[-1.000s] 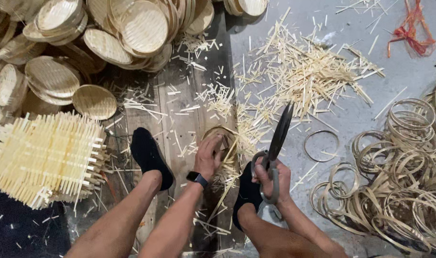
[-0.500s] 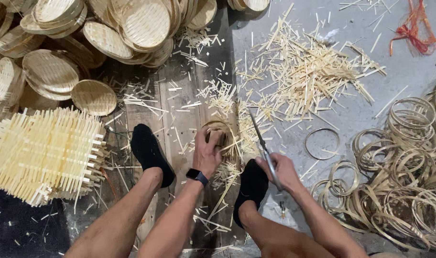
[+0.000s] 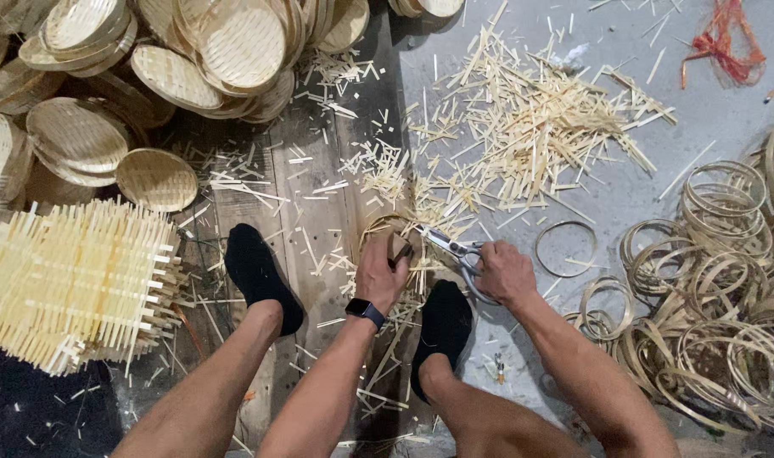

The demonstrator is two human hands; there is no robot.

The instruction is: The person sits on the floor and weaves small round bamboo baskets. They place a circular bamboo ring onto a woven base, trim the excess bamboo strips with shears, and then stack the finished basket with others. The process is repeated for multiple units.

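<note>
The left hand (image 3: 380, 276) pressed flat, fingers closed over a small woven bamboo basket (image 3: 393, 240) on the floor between 2 black-socked feet (image 3: 264, 276). The right hand (image 3: 506, 273) gripped the handles of steel shears (image 3: 457, 252), blades closed at the basket rim. Bamboo offcuts (image 3: 531, 127) lay beyond; bamboo rings (image 3: 726, 288) were piled to the right.

A small round woven bamboo tray (image 3: 393, 242) is pressed flat against the wooden board, its pale rim ringed by protruding strip ends; its centre is hidden under the palm. A pair of metal shears (image 3: 457, 251) is laid low across the tray's right edge, blades pointed left (whether parted or closed cannot be told), handles enclosed in the fist.
</note>
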